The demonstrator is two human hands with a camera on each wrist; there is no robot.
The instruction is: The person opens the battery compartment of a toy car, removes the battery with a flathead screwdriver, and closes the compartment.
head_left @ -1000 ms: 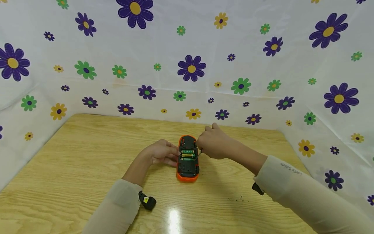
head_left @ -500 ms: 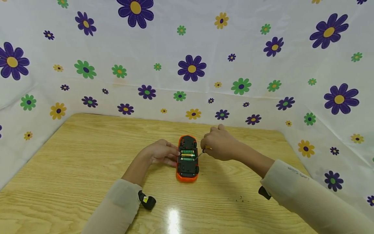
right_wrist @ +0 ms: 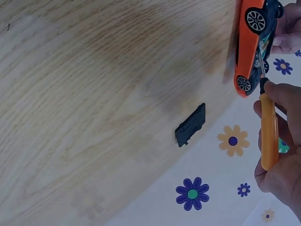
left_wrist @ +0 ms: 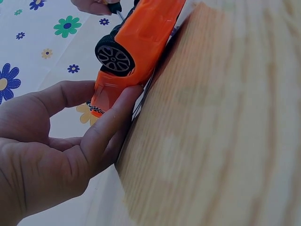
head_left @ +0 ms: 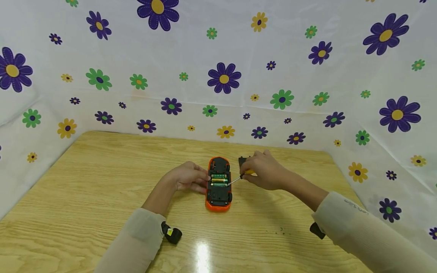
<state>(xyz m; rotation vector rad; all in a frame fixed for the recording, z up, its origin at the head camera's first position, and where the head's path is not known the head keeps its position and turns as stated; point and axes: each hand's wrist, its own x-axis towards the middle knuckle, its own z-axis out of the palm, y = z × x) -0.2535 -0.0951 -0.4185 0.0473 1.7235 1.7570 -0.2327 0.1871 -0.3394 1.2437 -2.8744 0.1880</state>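
Observation:
An orange toy car lies upside down on the table, its black underside facing up. Three batteries sit side by side in its uncovered compartment. My left hand grips the car at its left side; in the left wrist view the thumb and fingers pinch the orange body. In my right hand is a screwdriver with a yellow handle, black collar and thin metal shaft. Its tip reaches the right end of the nearest battery. Behind the right hand lies a black battery cover, partly hidden in the head view.
The wooden table stretches around the car. Small dark bits are scattered at the front right. A white cloth with printed flowers stands behind the table and along both sides.
My right hand has drawn back rightward from the car, showing more of the screwdriver and uncovering part of the battery cover. The screwdriver's tip stays at the battery; my left hand stays on the car.

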